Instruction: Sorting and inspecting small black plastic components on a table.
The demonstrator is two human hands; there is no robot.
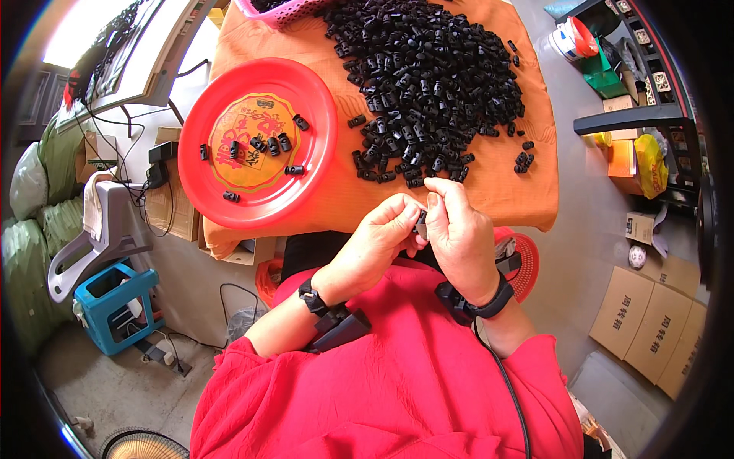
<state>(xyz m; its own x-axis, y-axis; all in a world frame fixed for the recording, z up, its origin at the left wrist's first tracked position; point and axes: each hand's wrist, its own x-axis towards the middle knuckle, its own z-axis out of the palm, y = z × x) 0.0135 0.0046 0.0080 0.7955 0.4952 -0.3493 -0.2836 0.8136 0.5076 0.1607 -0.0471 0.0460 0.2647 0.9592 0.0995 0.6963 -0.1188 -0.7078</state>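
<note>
My left hand (388, 227) and my right hand (461, 237) meet just over the near edge of the orange-covered table (489, 203). Between their fingertips is a small black cord lock (420, 220), mostly covered by the fingers. Both hands are closed in a pinch on it. Beyond them lies a large heap of black plastic cord locks (428, 84), with a few strays along its right side. To the left, a round red tray (317, 145) with a yellow patterned middle carries several more cord locks (273, 145), spread apart.
A pink basket (283, 14) stands at the table's far edge. A red basket (526, 264) is below the table by my right arm. A grey plastic chair (99, 237) and blue stool (115, 306) are on the left, cardboard boxes (650, 329) on the right.
</note>
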